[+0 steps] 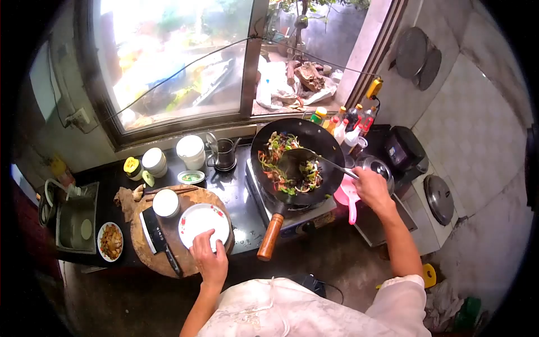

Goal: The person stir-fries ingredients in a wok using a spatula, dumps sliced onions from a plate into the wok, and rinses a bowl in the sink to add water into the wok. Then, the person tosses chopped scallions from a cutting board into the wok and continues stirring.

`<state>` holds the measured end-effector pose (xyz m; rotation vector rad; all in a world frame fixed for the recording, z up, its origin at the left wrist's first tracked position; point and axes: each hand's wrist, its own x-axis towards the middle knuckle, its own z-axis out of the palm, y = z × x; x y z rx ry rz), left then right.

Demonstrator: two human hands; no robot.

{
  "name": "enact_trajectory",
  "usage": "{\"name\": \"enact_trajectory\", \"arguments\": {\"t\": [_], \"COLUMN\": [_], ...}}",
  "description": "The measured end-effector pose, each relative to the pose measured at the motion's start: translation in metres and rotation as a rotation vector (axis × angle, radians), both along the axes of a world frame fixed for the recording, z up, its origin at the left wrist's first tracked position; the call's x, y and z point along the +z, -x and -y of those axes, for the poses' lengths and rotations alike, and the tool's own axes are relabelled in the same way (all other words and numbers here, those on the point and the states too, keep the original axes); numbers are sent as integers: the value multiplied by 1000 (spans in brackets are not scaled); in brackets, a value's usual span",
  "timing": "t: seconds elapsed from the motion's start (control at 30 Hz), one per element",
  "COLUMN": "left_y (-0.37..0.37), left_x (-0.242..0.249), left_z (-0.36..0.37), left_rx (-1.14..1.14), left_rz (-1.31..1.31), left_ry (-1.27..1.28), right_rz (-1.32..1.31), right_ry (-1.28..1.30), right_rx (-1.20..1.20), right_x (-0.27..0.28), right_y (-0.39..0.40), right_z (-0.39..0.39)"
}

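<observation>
My right hand (pixel 370 190) is wrapped round the handle of a metal wok spatula (pixel 336 165), whose head rests inside a black wok (pixel 325 185). Stir-fried food (pixel 274 163) with green, red and pale strips lies round the wok's bottom. The wok sits on a stove, its wooden handle (pixel 272 236) pointing towards me. At the near rim of a white plate (pixel 203 221) with red flower marks, my left hand (pixel 209 255) grips with bent fingers. That plate rests on a round wooden chopping board (pixel 147 250); some of the left fingertips are hidden.
A cleaver (pixel 160 238) and a white bowl (pixel 165 203) lie on the board. Left are a dish of food (pixel 110 242) and a sink (pixel 78 224). Sauce bottles (pixel 353 121) stand behind the wok; a pink scoop (pixel 349 201) and a rice cooker (pixel 403 149) are right.
</observation>
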<state>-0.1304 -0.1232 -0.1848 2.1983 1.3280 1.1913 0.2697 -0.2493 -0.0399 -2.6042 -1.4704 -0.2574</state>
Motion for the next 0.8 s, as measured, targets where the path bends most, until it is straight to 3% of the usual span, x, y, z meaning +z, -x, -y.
{"name": "enact_trajectory", "arguments": {"t": [0.13,0.17,0.27,0.37,0.47,0.57,0.6,0.8], "left_y": [-16,-22,-44,-62,-74,-78,-79,-84], "left_x": [-4,-10,9,24,18,11,8,3], "left_z": [19,25,45,55,55,53,54,55], "left_rx": [-190,-258,-457,-523,-461,-446,-442,-439], "left_rz": [202,265,267,150,156,154,153,125], "left_ry": [223,389,445,305,277,259,254,212], "right_rz": [-41,-90,-184,-536,-450,-196,-205,139], "right_ry": [2,0,-35,340,378,382,425,519], "right_rx": [-63,-86,19,-192,6,159,56,-63], "right_x": [12,14,13,6,-12,12,37,72], "right_y": [-40,-52,-96,-107,-82,-80,-68,-105], "right_z": [7,4,-3,-43,-70,-54,-46,-28]}}
